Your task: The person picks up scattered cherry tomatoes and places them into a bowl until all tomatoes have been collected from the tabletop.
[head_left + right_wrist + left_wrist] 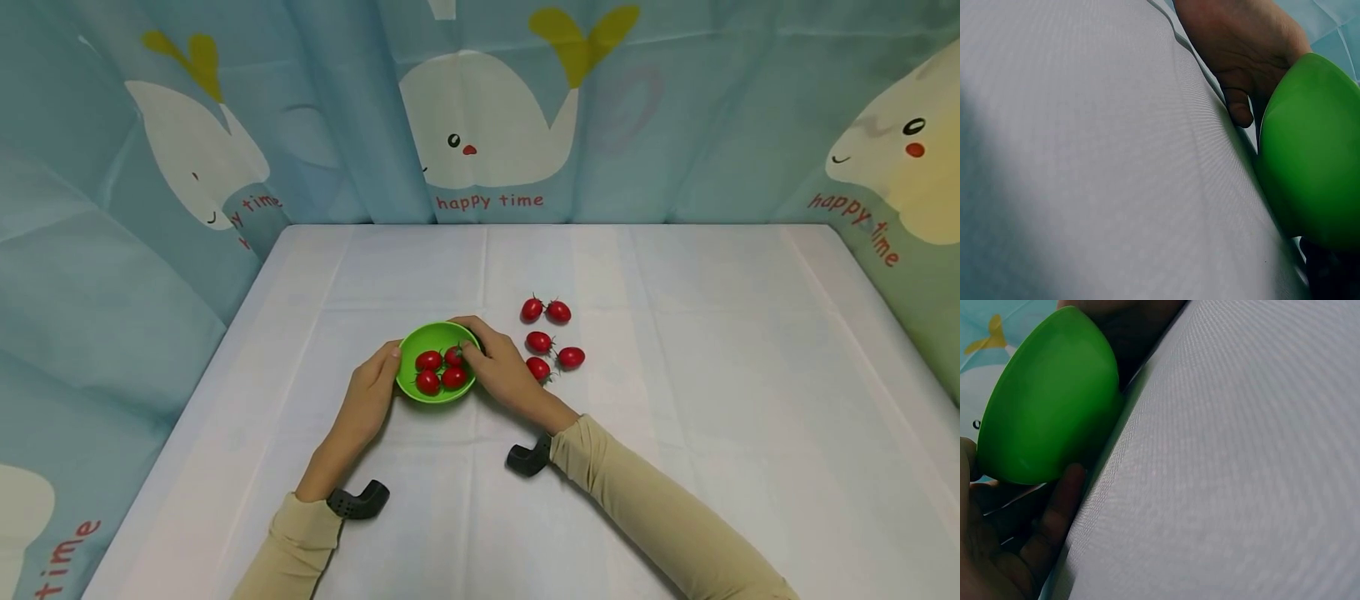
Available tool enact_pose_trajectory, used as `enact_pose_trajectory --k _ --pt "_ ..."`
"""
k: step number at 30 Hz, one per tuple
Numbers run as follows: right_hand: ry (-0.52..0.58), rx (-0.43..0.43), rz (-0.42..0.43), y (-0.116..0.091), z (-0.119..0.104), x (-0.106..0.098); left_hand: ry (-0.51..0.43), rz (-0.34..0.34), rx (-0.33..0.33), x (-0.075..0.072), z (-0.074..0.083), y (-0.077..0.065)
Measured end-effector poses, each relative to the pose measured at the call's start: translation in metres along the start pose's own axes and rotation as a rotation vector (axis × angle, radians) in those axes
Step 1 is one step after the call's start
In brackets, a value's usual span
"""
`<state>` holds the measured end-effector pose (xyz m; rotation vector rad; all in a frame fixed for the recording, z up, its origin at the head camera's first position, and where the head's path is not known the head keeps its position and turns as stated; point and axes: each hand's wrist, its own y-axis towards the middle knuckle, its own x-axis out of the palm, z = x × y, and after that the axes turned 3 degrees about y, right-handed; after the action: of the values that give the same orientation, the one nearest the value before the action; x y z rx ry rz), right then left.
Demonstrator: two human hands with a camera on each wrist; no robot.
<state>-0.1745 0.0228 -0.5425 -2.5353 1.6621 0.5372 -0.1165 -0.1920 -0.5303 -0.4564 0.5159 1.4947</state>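
A round green bowl (435,335) sits on the white tablecloth with several red cherry tomatoes (428,361) inside. My left hand (367,392) grips its left side, the thumb at the rim. In the left wrist view the fingers of this hand (1016,550) reach low against the outside of the bowl (1054,400). From the right, my right hand (510,375) holds the bowl, its thumb over the rim close to one tomato and its other fingers round the far side, partly hidden. The right wrist view shows the bowl (1316,150) with the left hand (1241,50) beyond it.
Several more cherry tomatoes (538,342) lie loose on the tablecloth (712,375), just right of the right hand. A blue curtain (315,125) with whale prints hangs behind the table and along its sides. Black wrist devices (360,502) sit on both wrists.
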Motion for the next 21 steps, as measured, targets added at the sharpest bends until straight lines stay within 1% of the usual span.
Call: enact_pose_trajectory --k 11,12,21 --pt "-0.008 0.004 0.009 -0.001 0.002 -0.002 -0.01 -0.001 0.006 0.002 0.001 0.001" --pt "-0.013 0.024 0.067 -0.007 0.004 -0.01 -0.012 -0.052 0.039 0.007 0.004 0.013" --pt "-0.014 0.022 0.069 -0.008 0.005 -0.01 -0.01 -0.049 0.027 0.008 0.002 0.014"
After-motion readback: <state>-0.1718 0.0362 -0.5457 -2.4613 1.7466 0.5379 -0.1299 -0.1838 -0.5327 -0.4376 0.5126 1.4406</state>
